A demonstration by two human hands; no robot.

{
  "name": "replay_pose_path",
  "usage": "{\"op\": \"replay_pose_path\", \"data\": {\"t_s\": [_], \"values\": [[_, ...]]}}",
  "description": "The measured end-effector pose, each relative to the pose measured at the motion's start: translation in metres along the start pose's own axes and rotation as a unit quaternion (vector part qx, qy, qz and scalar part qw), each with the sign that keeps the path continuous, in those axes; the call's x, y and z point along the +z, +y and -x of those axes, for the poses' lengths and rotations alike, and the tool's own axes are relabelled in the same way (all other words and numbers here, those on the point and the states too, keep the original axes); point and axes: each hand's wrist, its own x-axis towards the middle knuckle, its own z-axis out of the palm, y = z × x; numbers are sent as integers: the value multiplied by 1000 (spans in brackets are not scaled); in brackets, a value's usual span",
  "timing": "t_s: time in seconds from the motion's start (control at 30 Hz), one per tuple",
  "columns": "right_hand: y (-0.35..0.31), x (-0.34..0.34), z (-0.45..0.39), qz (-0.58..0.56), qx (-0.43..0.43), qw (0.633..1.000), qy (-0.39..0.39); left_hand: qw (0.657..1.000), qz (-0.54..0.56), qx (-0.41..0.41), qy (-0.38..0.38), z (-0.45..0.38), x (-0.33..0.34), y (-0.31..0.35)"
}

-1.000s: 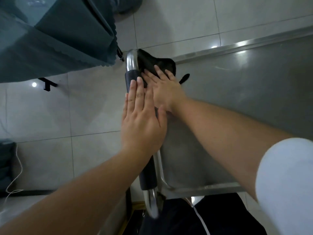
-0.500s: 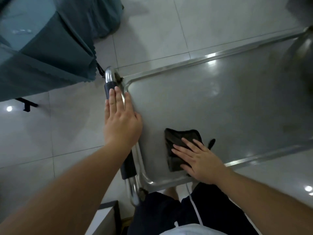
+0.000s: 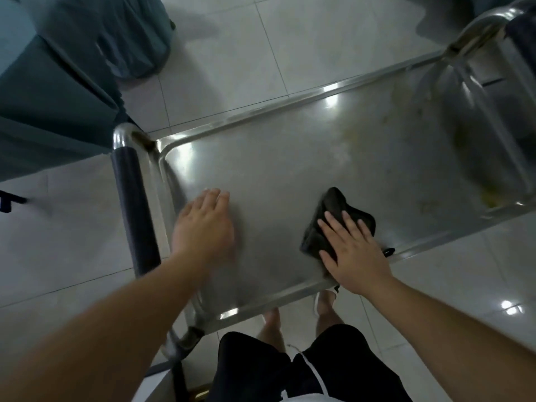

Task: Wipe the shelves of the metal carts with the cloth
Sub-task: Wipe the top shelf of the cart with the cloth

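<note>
Cloth (image 3: 333, 220), dark and bunched, lies on the top shelf (image 3: 290, 175) of a metal cart, near the shelf's front edge and right of its middle. The right hand (image 3: 355, 252) lies flat on top of it, fingers straight and spread, palm down, pressing the cloth against the steel; nothing is curled around it. A small dark tag or loop of the cloth pokes out just beside the wrist, close to the shelf's raised rim.

The left hand (image 3: 204, 227) is over the same shelf, to the left of the cloth and well apart from it, fingers straight and together, holding nothing. It is blurred, so whether it touches the metal cannot be told.

The shelf is a shallow steel tray with a raised, shiny rim and rounded corners. Yellowish stains mark its far right end. At the left end a tubular push handle (image 3: 132, 210) with a dark grip sleeve runs alongside the tray. At the right end a curved steel frame (image 3: 475, 33) rises over the shelf.

Below the front rim the person's dark shorts and bare legs show. The cart stands on pale glossy floor tiles (image 3: 290, 47). A table draped in teal fabric (image 3: 58, 82) fills the upper left corner, near the handle.
</note>
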Motion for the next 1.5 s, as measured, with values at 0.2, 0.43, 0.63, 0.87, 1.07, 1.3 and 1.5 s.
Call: {"op": "replay_pose_path", "data": {"t_s": [0.2,0.43,0.63,0.87,1.07,1.3,1.5], "values": [[10,15,-5,-31,-36,998,36,990,132,-53,-19,-18,33,93],[80,15,-3,-37,-72,993,83,978,185,-89,33,-55,55,171],[184,1,-6,-8,-26,997,77,961,187,-193,66,-92,83,198],[314,-16,-15,-18,21,994,104,940,176,-258,141,-99,110,210],[393,-31,-25,-78,215,967,113,938,165,-259,161,-103,118,207],[243,-17,-34,-136,270,941,151,935,162,-264,175,-104,124,205],[100,2,-48,-75,-55,989,119,938,156,-260,169,-102,122,205]]}}
